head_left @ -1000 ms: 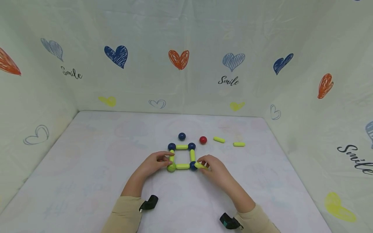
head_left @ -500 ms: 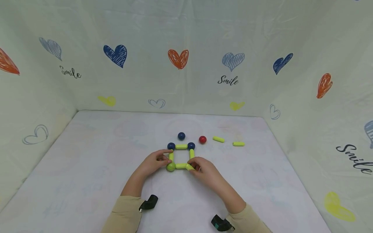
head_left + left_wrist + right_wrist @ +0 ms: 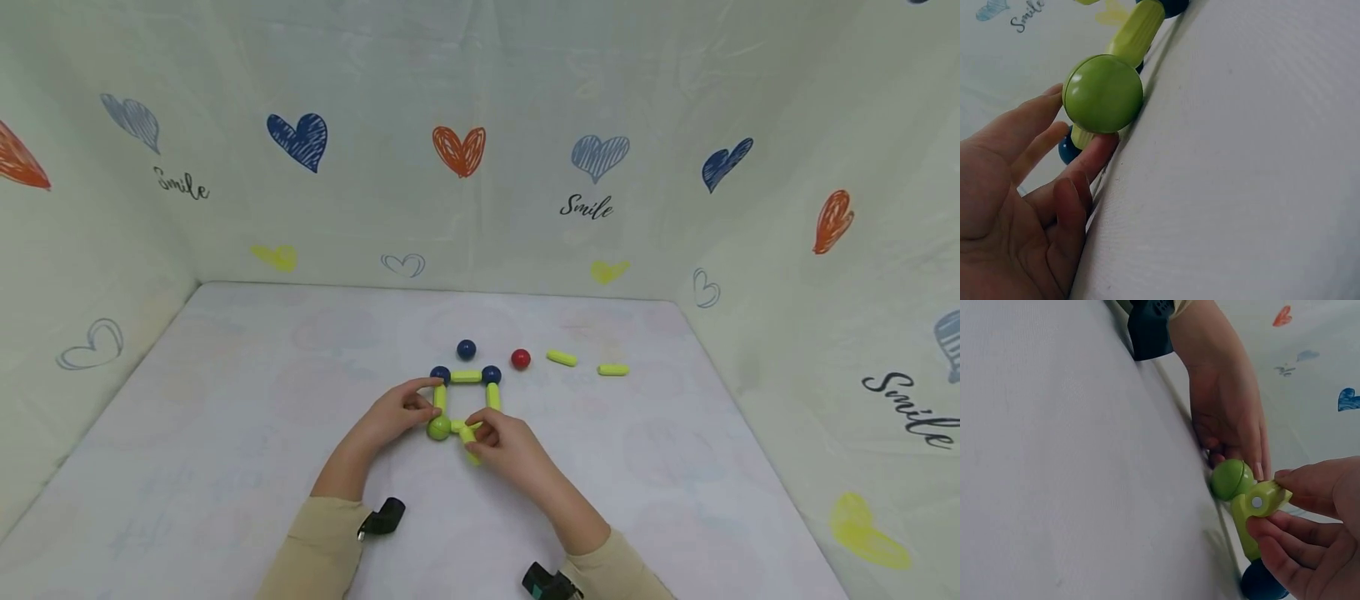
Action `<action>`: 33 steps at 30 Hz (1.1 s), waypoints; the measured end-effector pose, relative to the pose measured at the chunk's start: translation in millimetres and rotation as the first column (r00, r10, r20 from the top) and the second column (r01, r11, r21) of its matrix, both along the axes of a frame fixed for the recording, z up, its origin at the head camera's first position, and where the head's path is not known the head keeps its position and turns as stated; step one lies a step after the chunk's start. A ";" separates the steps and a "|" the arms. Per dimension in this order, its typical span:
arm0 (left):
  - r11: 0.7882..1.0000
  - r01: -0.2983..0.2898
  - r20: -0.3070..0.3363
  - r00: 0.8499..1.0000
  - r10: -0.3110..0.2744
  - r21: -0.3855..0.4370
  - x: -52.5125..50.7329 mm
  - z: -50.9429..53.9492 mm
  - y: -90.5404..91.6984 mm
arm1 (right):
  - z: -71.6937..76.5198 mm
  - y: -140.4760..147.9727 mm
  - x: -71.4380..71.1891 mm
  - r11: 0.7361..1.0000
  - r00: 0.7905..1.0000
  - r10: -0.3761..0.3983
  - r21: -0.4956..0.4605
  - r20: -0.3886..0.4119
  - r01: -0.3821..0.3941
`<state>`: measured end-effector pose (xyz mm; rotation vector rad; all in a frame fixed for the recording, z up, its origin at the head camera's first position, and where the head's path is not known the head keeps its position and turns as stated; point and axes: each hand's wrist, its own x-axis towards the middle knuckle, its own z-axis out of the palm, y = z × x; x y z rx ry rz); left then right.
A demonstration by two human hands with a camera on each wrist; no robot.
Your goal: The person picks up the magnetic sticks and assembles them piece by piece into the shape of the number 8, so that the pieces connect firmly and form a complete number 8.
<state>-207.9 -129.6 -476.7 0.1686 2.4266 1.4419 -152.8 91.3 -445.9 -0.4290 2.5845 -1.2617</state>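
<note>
A square of yellow-green magnetic rods (image 3: 467, 377) and balls lies on the table. Its near left corner is a larger green ball (image 3: 438, 428); dark blue balls (image 3: 491, 375) show at both far corners. My left hand (image 3: 396, 412) holds the square's left side, thumb by the green ball and index finger at the far blue ball. Between thumb and fingers, my right hand (image 3: 513, 446) pinches a loose magnetic rod (image 3: 467, 437), tilted over the square's near side. The metal tip of this rod (image 3: 1257, 502) faces the right wrist camera. The near right blue ball (image 3: 1263, 581) is hidden in the head view.
Behind the square lie a loose blue ball (image 3: 467, 349), a red ball (image 3: 521, 359) and two loose rods, one nearer (image 3: 561, 357) and one farther right (image 3: 612, 370). A heart-printed curtain (image 3: 465, 225) surrounds the white table (image 3: 225, 417).
My right hand has moved left along the square's near side, carrying the rod from the near right corner and turning it to point toward me. My left hand stays nearly still.
</note>
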 end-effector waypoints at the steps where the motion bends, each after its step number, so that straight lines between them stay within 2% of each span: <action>1: 1.000 0.004 -0.002 1.000 -0.004 0.001 -1.0 0.4 -0.3 | -1.1 -1.4 0.6 1.000 1.000 -0.007 -0.008 0.005 0.007; 9: 1.000 0.006 0.013 1.000 -0.007 0.019 -9.4 3.2 0.3 | -8.7 -10.0 4.5 0.995 0.996 -0.057 -0.073 0.064 0.061; 12: 1.000 0.009 0.025 1.000 -0.009 0.003 -13.1 4.6 0.8 | -11.0 -12.2 5.5 0.992 0.994 -0.067 -0.097 0.091 0.076; 15: 0.999 0.026 0.025 0.999 -0.025 -0.039 -16.6 6.9 0.2 | -13.1 -14.5 6.3 0.987 0.989 -0.080 -0.129 0.122 0.096; 20: 0.986 0.052 -0.011 0.998 -0.054 -0.159 -22.7 12.7 -2.6 | -17.2 -19.0 7.9 0.977 0.982 -0.100 -0.173 0.163 0.128; 26: 0.969 0.122 -0.056 0.989 -0.137 -0.213 -30.3 20.1 -4.6 | -20.4 -26.7 11.2 0.962 0.972 -0.136 -0.207 0.189 0.175; 33: 0.950 0.212 -0.133 0.960 -0.246 -0.229 -36.8 22.5 -6.6 | -20.7 -33.4 15.1 0.941 0.968 -0.156 -0.267 0.194 0.206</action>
